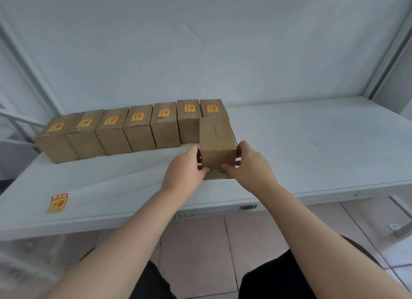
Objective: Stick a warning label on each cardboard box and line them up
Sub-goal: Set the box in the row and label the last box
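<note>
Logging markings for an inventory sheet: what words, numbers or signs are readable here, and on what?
Warning labels on seven lined-up boxes: red arrows and glass signs; characters blurred.
Loose label on table: same, blurred.
Barcode sticker, table's front edge: no digits legible.
Handwritten mark beside it: perhaps "321", unsure.
Scrawl further right: unreadable.
Held box: no label visible.

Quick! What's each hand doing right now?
Left hand: closed on the plain box, gripping its left side.
Right hand: closed on the same box, gripping its right side.
</note>
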